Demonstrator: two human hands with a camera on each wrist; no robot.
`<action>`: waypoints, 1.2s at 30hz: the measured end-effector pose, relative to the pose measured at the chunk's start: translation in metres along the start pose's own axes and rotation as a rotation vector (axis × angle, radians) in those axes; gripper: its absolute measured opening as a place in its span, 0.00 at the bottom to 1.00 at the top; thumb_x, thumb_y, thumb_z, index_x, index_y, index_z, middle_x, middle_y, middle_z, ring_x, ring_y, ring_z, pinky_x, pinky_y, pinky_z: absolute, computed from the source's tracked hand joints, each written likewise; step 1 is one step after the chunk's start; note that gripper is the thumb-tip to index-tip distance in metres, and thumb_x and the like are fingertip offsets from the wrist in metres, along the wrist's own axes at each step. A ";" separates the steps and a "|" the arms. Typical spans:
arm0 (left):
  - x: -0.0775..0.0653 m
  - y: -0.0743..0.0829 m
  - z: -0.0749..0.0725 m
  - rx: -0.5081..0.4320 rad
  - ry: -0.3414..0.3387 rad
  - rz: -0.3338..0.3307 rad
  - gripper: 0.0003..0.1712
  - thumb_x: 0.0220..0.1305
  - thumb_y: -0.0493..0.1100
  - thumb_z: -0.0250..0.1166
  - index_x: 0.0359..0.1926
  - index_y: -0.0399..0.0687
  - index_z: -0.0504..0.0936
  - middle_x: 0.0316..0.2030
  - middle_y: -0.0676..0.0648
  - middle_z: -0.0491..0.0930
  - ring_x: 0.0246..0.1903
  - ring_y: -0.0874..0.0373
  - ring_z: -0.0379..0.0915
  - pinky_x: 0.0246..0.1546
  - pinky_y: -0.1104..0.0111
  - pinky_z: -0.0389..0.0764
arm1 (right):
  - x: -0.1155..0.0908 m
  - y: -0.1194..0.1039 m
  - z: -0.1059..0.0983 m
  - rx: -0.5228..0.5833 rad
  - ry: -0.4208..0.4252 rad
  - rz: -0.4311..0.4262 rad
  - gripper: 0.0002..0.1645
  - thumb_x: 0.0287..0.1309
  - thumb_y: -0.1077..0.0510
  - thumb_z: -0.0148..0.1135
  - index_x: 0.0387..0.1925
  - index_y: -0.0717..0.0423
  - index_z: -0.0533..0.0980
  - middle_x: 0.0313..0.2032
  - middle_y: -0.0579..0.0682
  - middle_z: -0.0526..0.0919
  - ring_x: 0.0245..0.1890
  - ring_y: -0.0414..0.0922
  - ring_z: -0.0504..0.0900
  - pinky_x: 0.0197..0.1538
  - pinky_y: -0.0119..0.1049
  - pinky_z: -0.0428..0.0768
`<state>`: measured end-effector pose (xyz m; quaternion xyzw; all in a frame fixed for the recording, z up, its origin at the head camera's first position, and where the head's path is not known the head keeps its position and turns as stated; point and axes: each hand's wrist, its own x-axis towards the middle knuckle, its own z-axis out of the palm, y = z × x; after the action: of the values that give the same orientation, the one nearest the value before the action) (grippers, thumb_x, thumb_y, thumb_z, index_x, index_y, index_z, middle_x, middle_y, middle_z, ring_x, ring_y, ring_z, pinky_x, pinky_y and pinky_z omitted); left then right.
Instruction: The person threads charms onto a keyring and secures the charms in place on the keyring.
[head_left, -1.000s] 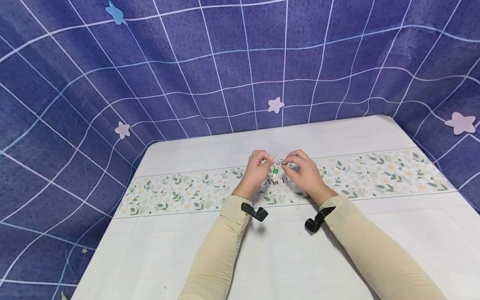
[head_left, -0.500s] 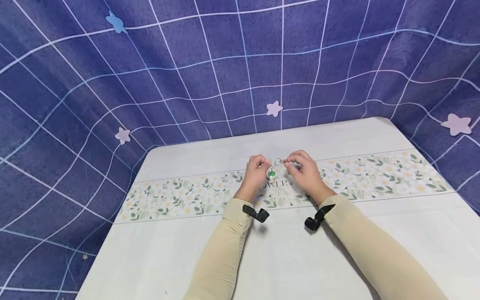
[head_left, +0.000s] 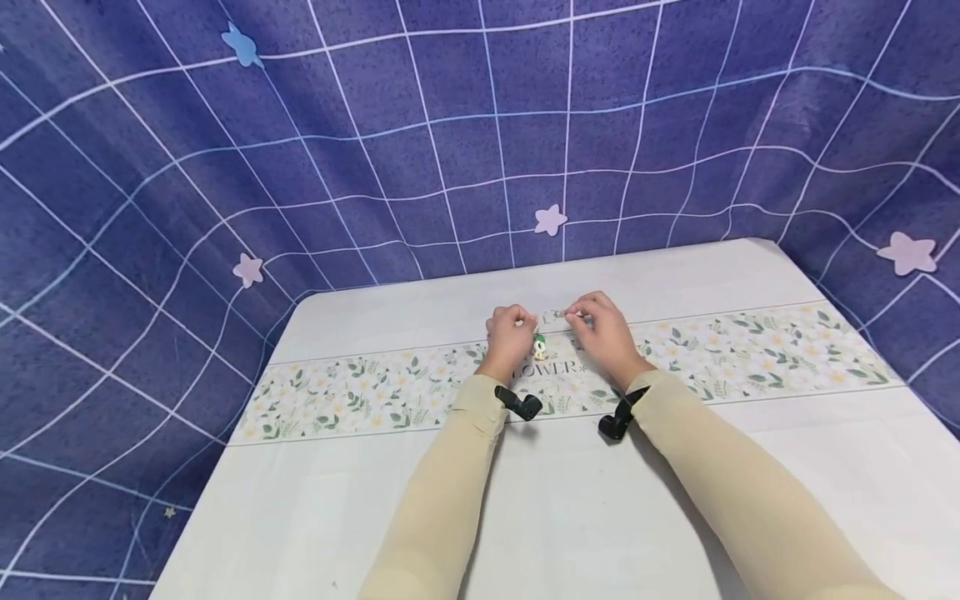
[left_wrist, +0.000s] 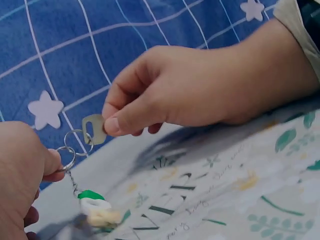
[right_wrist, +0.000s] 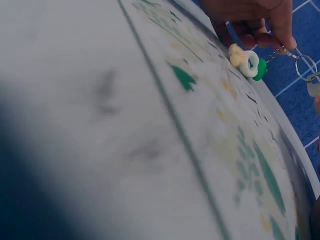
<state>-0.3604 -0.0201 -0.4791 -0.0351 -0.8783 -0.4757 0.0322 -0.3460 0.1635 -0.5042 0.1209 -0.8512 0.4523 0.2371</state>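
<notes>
A small keychain stretches between my two hands above the table. My left hand [head_left: 512,342] pinches a metal ring at its fingertips. From that ring a short chain [left_wrist: 73,182] carries a charm [head_left: 540,347] with a green top, a white looped middle and a pale yellow end. A second split ring [left_wrist: 65,140] links on and passes through the slot of a flat key [left_wrist: 98,131]. Thumb and finger of my right hand [head_left: 607,335] grip this key, hiding part of it. In the right wrist view my right hand shows only at the right edge.
Under the hands lies a white table cover [head_left: 315,508] with a printed floral band [head_left: 420,379] and lettering. A blue curtain [head_left: 450,142] with grid lines and stars hangs behind the table. Black straps with small cameras [head_left: 528,407] sit on both wrists.
My hands have drawn slightly apart, the left one moving a little left with the charm hanging from it. Both grips stay on the keychain. The head view has shifted slightly.
</notes>
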 end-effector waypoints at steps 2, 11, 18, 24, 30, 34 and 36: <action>0.003 -0.002 0.002 0.040 0.021 -0.009 0.14 0.72 0.50 0.62 0.28 0.52 0.78 0.53 0.46 0.73 0.62 0.42 0.60 0.63 0.46 0.61 | 0.004 0.003 0.002 -0.047 -0.017 0.018 0.05 0.67 0.60 0.65 0.39 0.59 0.83 0.46 0.55 0.79 0.49 0.53 0.78 0.56 0.49 0.74; 0.010 -0.007 0.003 0.180 0.115 0.004 0.15 0.68 0.50 0.66 0.23 0.54 0.81 0.43 0.44 0.76 0.54 0.38 0.64 0.59 0.44 0.56 | 0.018 0.007 0.006 -0.179 -0.111 0.028 0.05 0.64 0.58 0.68 0.37 0.57 0.85 0.44 0.54 0.79 0.49 0.54 0.77 0.59 0.49 0.72; 0.016 -0.011 0.005 0.257 0.160 0.012 0.14 0.64 0.52 0.70 0.22 0.56 0.85 0.45 0.45 0.77 0.51 0.40 0.64 0.57 0.45 0.56 | 0.025 0.017 0.009 -0.317 -0.140 -0.038 0.04 0.64 0.57 0.68 0.36 0.54 0.86 0.43 0.52 0.79 0.47 0.54 0.78 0.57 0.49 0.73; 0.016 -0.014 0.007 0.279 0.186 -0.011 0.14 0.59 0.54 0.74 0.21 0.56 0.86 0.47 0.46 0.77 0.52 0.42 0.63 0.59 0.46 0.54 | 0.026 0.022 0.009 -0.349 -0.131 -0.063 0.03 0.62 0.57 0.70 0.36 0.52 0.86 0.42 0.50 0.80 0.47 0.53 0.78 0.56 0.48 0.74; 0.017 -0.018 0.010 0.293 0.199 -0.001 0.12 0.58 0.55 0.75 0.24 0.57 0.86 0.46 0.48 0.76 0.51 0.45 0.63 0.60 0.47 0.52 | 0.026 0.021 0.008 -0.359 -0.137 -0.111 0.02 0.59 0.60 0.71 0.35 0.53 0.86 0.42 0.51 0.81 0.46 0.53 0.78 0.56 0.48 0.74; 0.019 -0.021 0.011 0.305 0.204 -0.006 0.11 0.59 0.55 0.75 0.26 0.57 0.87 0.46 0.48 0.76 0.52 0.46 0.63 0.60 0.48 0.52 | 0.026 0.019 0.007 -0.379 -0.163 -0.105 0.04 0.59 0.62 0.68 0.35 0.53 0.86 0.43 0.51 0.81 0.46 0.53 0.78 0.55 0.48 0.75; 0.019 -0.021 0.012 0.312 0.205 -0.007 0.11 0.59 0.56 0.75 0.27 0.57 0.88 0.47 0.48 0.76 0.52 0.46 0.63 0.61 0.48 0.52 | 0.026 0.020 0.007 -0.393 -0.175 -0.105 0.05 0.59 0.62 0.67 0.35 0.53 0.87 0.43 0.51 0.81 0.46 0.53 0.78 0.54 0.48 0.76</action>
<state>-0.3817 -0.0211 -0.5012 0.0221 -0.9337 -0.3348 0.1248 -0.3784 0.1692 -0.5085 0.1552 -0.9329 0.2524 0.2047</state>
